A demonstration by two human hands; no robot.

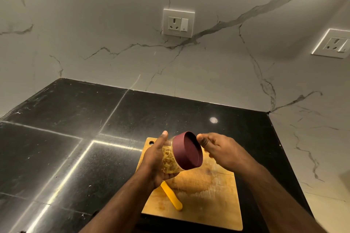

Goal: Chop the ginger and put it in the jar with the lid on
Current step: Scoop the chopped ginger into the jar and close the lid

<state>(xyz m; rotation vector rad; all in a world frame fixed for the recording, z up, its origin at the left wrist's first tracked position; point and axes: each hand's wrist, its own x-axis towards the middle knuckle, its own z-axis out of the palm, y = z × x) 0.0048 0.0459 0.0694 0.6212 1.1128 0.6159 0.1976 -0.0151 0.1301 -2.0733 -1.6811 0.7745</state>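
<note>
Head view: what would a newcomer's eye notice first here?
First the tilted clear jar of chopped ginger with its maroon lid on, held in the left hand above the wooden cutting board. The right hand is beside the lid. A yellow knife handle lies on the board.

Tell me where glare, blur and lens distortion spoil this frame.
Head view: bright glare streaks run along the counter seams, with a round light spot near the back; the right hand is slightly motion-blurred beside the lid; the wide-angle lens bends the counter edges and tilts the right socket; the left hand, jar and board look fairly sharp.
</note>
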